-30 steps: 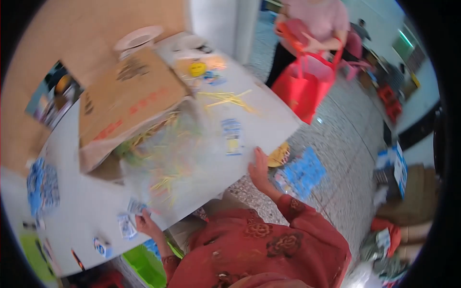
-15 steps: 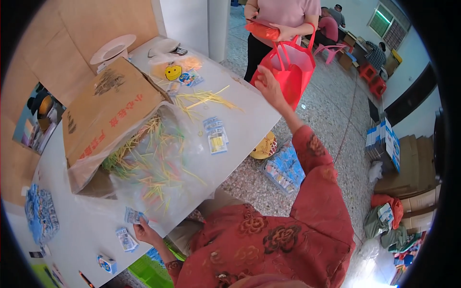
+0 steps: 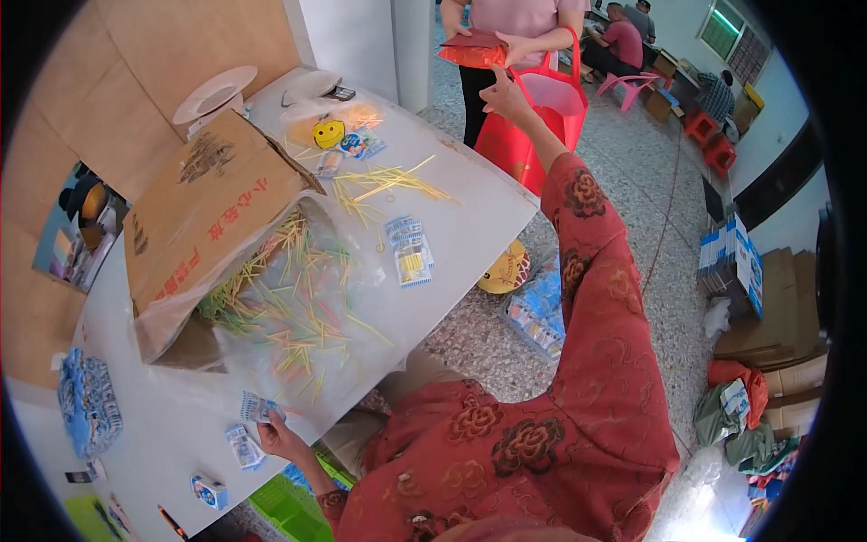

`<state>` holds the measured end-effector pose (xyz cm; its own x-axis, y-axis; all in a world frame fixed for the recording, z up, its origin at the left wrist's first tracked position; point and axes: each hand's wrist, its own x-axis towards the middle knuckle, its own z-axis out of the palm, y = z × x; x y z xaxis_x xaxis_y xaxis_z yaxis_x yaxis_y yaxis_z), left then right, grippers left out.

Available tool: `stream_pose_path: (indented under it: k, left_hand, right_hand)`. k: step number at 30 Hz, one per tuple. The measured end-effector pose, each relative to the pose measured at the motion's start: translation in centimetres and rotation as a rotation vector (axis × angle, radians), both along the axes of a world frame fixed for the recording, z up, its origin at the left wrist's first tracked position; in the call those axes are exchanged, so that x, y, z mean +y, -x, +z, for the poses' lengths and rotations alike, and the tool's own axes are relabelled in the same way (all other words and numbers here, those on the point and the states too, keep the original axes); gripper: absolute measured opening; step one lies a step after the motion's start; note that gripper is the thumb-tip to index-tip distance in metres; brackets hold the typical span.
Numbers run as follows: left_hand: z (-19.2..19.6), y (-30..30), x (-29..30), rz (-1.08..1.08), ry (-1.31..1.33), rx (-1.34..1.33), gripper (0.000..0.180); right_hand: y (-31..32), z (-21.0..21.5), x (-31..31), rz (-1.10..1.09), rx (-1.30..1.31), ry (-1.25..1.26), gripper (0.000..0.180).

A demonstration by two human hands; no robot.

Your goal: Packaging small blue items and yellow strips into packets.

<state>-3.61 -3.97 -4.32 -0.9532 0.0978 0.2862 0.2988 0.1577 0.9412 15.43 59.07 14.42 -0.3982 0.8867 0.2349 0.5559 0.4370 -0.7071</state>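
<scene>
My left hand (image 3: 282, 441) is closed on a small blue-and-white packet (image 3: 258, 407) at the table's near edge. Beside it lie another such packet (image 3: 244, 447) and a small blue-and-white box (image 3: 209, 492). My right arm reaches far out, and my right hand (image 3: 509, 98) is in the air with a finger stretched out, seemingly holding nothing. Just past it, a person in a pink top holds a red packet (image 3: 473, 54); a red tote bag (image 3: 513, 135) hangs from that person's arm. Whether my fingers touch the bag's handle, I cannot tell.
A tilted cardboard box (image 3: 212, 190) spills thin coloured sticks (image 3: 302, 312) over plastic on the grey table (image 3: 452, 244). Further packets (image 3: 411, 253) lie mid-table. Below the edge stand a round yellow lid (image 3: 506, 269), a wrapped blue pack (image 3: 537, 316) and a green basket (image 3: 284, 510).
My right hand has moved up and away, toward the person's red packet. That person's hands and packet have shifted left in view. My left hand keeps its packet.
</scene>
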Motion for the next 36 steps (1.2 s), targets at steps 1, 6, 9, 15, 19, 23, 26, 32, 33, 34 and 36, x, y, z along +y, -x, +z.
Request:
stream_pose_path:
  k: [1,6,9,15,19,23,26,32,33,34,36]
  left_hand:
    - [-0.1,0.0,-0.2,0.005,0.003,0.002,0.010]
    - [-0.1,-0.3,0.2,-0.010,-0.059,0.008,0.008]
    - [0.0,-0.1,0.1,-0.015,-0.009,-0.009,0.008]
    - [0.3,-0.2,0.8,0.011,-0.051,0.025,0.010]
    - [1.1,-0.7,0.9,0.035,0.029,0.035,0.010]
    - [0.9,-0.5,0.8,0.024,0.020,0.039,0.010]
    - [0.2,-0.1,0.5,-0.005,0.042,0.042,0.009]
    - [-0.1,0.0,0.1,0.012,0.011,0.049,0.009]
    - [-0.1,0.0,0.4,0.012,-0.007,0.059,0.009]
    - [-0.1,0.0,0.4,0.008,-0.006,0.056,0.009]
    - [-0.2,0.0,0.2,-0.008,0.025,0.043,0.010]
  right_hand:
    - [0.3,0.0,-0.4,0.009,-0.030,-0.026,0.066]
    - [0.5,-1.8,2.7,0.023,0.002,-0.148,0.066]
    - [0.4,-1.9,4.2,-0.001,-0.151,-0.224,0.066]
    - [1.3,0.8,0.8,0.000,-0.056,0.081,0.061]
    - [2.3,0.7,1.0,0.061,0.025,0.048,0.066]
    - [3.3,-1.7,4.1,-0.058,0.063,-0.120,0.057]
    - [2.1,-2.7,6.0,0.049,-0.052,-0.223,0.053]
    - [2.6,-0.5,1.0,0.019,0.046,-0.061,0.041]
    - [2.2,-0.6,1.1,0.060,0.011,-0.070,0.040]
    - [1.9,-0.8,1.1,0.055,0.009,-0.068,0.040]
    - [1.7,-1.3,1.3,0.139,-0.052,-0.124,0.047]
